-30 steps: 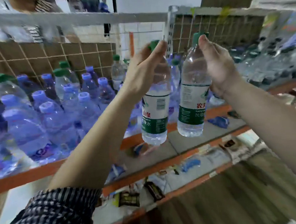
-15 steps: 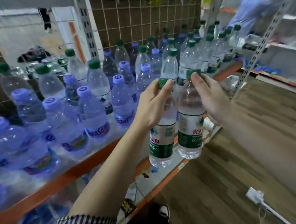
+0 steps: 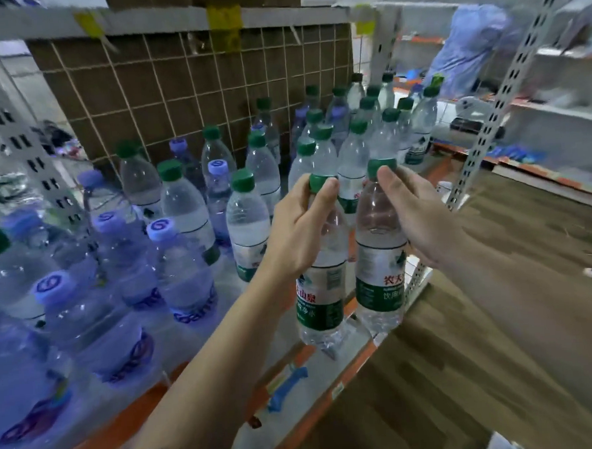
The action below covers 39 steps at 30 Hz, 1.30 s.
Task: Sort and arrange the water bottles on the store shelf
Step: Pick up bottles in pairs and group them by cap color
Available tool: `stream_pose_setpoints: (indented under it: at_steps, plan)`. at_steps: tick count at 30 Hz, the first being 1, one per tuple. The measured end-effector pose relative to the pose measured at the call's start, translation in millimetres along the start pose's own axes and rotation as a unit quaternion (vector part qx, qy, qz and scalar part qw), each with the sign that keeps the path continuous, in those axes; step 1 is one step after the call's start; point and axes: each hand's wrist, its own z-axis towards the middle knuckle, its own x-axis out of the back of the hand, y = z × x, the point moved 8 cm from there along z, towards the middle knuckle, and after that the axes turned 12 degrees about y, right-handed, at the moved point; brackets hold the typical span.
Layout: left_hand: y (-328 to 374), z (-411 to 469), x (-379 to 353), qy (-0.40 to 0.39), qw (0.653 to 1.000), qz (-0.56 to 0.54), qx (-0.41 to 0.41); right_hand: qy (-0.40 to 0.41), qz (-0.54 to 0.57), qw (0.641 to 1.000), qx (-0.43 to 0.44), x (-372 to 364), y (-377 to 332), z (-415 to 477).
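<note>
My left hand (image 3: pixel 296 229) grips a green-capped water bottle (image 3: pixel 321 303) by its neck, holding it upright in the air at the shelf's front edge. Beside it, my right hand (image 3: pixel 414 214) holds a second green-capped bottle (image 3: pixel 380 281) near the cap. The two bottles hang side by side, almost touching. Behind them stands a cluster of green-capped bottles (image 3: pixel 352 142) at the shelf's right end. Purple-capped bottles (image 3: pixel 173 265) crowd the left part, mixed with a few green-capped ones (image 3: pixel 246 223).
The orange-edged shelf (image 3: pixel 350 369) ends at a perforated upright (image 3: pixel 488 118) on the right. A brown grid panel (image 3: pixel 177 86) backs the shelf. A person in blue (image 3: pixel 467 47) stands at far right. Wooden floor (image 3: pixel 499 333) lies below.
My view has swung right and closer along the shelf. Both hands still carry their bottles, now in front of the green-capped cluster at the shelf's right end.
</note>
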Motion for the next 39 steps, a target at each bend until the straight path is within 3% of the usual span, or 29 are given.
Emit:
stream_pose_setpoints:
  at_steps: [8, 15, 21, 27, 39]
  plan:
    - [-9.3, 26.1, -20.2, 0.138, 0.989, 0.048, -0.002, -0.151, -0.035, 0.987, 0.053, 2.5, 21.8, 74.4]
    - [-9.8, 25.5, -2.2, 0.264, 0.961, 0.071, 0.030, -0.267, -0.012, 0.962, 0.048, -21.8, 28.9, 94.9]
    - [-13.8, 37.1, 11.0, 0.286, 0.944, 0.160, 0.031, -0.329, 0.007, 0.942, 0.064, -47.5, 27.3, 100.1]
    - [-25.1, 51.1, 12.2, 0.275, 0.916, 0.290, 0.034, -0.352, 0.039, 0.933, 0.065, -62.2, 22.3, 107.7]
    - [-22.3, 59.3, 7.8, 0.307, 0.893, 0.327, -0.010, -0.314, 0.042, 0.945, 0.080, -48.3, 20.9, 137.0]
